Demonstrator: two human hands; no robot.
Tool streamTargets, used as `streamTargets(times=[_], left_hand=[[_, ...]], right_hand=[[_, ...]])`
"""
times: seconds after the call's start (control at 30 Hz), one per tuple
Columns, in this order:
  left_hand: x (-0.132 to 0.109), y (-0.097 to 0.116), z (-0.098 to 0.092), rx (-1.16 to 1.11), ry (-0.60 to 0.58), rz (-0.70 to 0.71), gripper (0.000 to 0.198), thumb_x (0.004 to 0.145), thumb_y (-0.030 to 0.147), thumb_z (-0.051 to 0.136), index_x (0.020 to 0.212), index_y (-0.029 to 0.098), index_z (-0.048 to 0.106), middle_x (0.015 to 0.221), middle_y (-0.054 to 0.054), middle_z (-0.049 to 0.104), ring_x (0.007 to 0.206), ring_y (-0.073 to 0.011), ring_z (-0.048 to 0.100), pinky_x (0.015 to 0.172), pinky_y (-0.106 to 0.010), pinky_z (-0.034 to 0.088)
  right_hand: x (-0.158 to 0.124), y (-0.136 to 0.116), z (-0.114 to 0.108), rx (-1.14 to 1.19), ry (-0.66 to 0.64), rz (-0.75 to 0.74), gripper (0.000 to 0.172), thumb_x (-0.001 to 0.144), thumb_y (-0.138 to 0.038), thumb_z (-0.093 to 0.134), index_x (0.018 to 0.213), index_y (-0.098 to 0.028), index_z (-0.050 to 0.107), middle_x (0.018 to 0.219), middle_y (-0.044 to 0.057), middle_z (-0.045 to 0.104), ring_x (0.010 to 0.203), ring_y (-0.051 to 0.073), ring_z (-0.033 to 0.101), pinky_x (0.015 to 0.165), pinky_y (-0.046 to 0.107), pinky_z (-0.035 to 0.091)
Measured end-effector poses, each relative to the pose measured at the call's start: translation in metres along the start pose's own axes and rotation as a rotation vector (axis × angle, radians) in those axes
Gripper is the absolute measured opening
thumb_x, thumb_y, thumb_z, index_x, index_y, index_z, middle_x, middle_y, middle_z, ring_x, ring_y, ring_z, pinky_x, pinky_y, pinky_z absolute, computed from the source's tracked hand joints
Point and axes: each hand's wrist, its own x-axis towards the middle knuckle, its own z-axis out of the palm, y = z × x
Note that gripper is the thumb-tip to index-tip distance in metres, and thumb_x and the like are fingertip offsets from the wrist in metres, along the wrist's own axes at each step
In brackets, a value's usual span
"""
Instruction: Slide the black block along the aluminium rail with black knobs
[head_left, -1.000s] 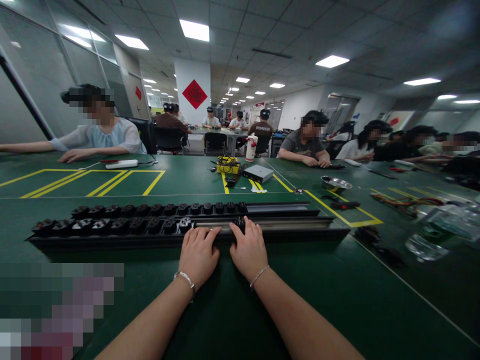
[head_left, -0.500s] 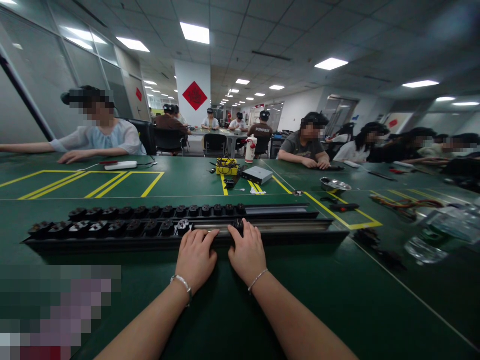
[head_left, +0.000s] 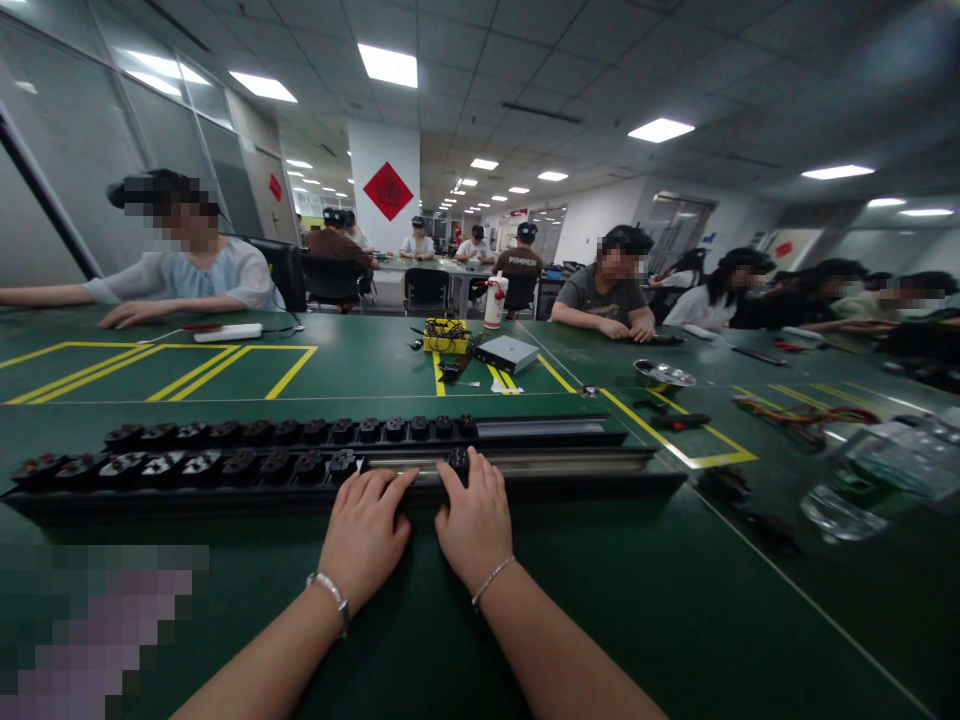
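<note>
My right hand grips a small round black socket module in the channel of the near black track rail, thumb on its left and fingers over its right side. My left hand lies over the same rail with fingers stretched out, index finger pointing along the bare channel. Beside those fingertips is the end module of a row of several similar modules; whether I touch it, I cannot tell. A second rail behind carries its own row of black modules, its right part bare.
Beyond the rails stand a yellow box with cables, a grey box and a white bottle. To the right are a metal bowl, a red-black tool, wires and a clear plastic bottle. Other people sit around the table.
The view has shifted slightly, so the rails and both hands appear a little farther left. My right hand keeps its grip on the module, at about the same spot along the rail.
</note>
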Motion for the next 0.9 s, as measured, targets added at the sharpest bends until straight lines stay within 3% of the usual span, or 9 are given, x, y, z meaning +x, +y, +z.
streamTargets(times=[0.9], left_hand=[[-0.0060, -0.0060, 0.0015, 0.030, -0.043, 0.042, 0.055, 0.073, 0.018, 0.049, 0.127, 0.027, 0.044, 0.133, -0.003, 0.049, 0.128, -0.0231, 0.036, 0.107, -0.047, 0.028]], right_hand=[[0.0027, 0.0006, -0.0011, 0.051, -0.010, 0.026, 0.049, 0.073, -0.019, 0.055, 0.121, -0.029, 0.053, 0.139, 0.012, 0.035, 0.125, 0.029, 0.032, 0.100, 0.044, 0.024]])
